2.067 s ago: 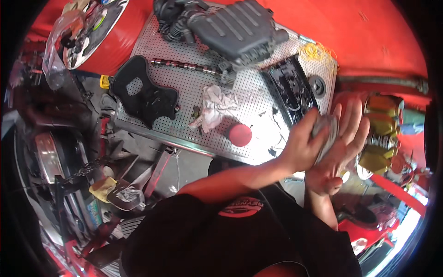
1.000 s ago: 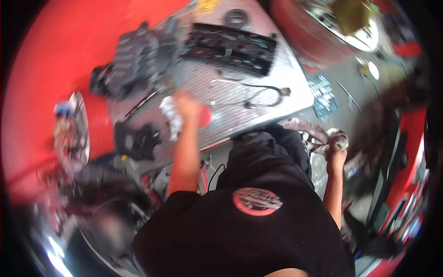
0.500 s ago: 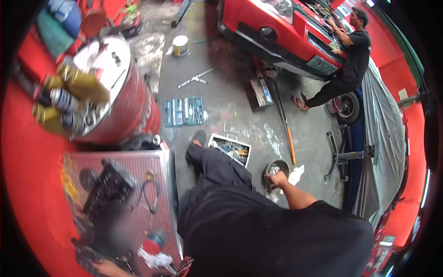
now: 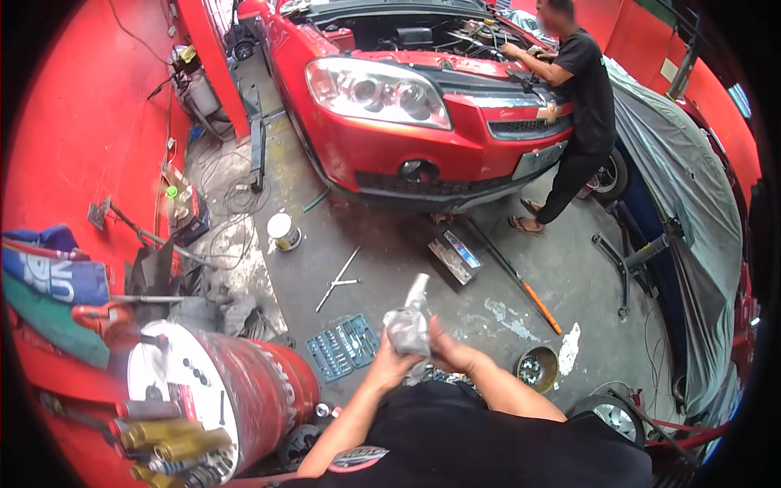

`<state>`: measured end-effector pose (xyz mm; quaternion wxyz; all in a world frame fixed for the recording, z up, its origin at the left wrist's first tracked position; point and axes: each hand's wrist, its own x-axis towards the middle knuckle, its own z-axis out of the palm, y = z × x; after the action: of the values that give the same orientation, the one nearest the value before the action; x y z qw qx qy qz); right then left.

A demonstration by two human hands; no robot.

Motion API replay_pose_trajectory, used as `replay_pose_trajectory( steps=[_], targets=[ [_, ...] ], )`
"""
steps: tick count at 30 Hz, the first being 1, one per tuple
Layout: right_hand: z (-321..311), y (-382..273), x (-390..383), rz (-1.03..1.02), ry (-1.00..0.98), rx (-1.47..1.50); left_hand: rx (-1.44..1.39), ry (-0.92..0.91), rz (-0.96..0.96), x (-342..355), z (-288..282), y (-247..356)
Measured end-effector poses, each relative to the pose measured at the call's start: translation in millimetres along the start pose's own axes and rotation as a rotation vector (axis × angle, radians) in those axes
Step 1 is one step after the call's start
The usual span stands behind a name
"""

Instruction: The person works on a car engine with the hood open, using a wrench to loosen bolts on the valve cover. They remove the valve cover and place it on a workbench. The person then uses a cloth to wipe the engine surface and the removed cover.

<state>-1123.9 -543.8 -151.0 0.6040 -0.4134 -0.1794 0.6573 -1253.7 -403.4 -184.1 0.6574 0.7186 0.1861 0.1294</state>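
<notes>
In front of my torso, both hands hold a silver-grey metal part (image 4: 408, 329) with a rounded, ribbed-looking body and a pipe-like neck pointing up and away. It is somewhat blurred, so its exact kind cannot be told. My left hand (image 4: 389, 363) grips it from the left and below, fingers closed round its lower side. From the right, my right hand (image 4: 446, 348) presses against it with bent fingers. Just below the hands, a tray of small parts (image 4: 439, 375) is mostly hidden. To the right on the floor, a round bowl (image 4: 556, 370) contains small pieces.
A blue socket set (image 4: 342, 348) lies open beyond my left hand. Left stands a red drum (image 4: 281, 378) with bottles on top. Ahead are a battery-like box (image 4: 454, 257), an orange-handled bar (image 4: 541, 307) and a raised red car (image 4: 366, 154), where another person (image 4: 592, 89) leans in.
My right hand has left the bowl, and my left hand has come away from the bench at lower left. Both now meet on the metal part. The view has swung upward toward the car.
</notes>
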Motion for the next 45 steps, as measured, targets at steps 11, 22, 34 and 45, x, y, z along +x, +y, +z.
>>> replay_pose_trajectory(
  steps=[11,22,34,45],
  targets=[
    [-63,-135,62,-0.4,0.689,0.206,0.711,-0.5,0.441,231,-5,119],
    [-177,-388,83,-0.422,1.103,-0.425,0.654,0.074,0.94,620,4,240],
    [-173,-337,89,-0.299,1.298,-0.227,1.474,-0.459,0.642,866,81,251],
    [-234,-375,68,-0.444,1.536,-0.437,1.154,-0.14,0.799,764,-32,317]
  ],
)
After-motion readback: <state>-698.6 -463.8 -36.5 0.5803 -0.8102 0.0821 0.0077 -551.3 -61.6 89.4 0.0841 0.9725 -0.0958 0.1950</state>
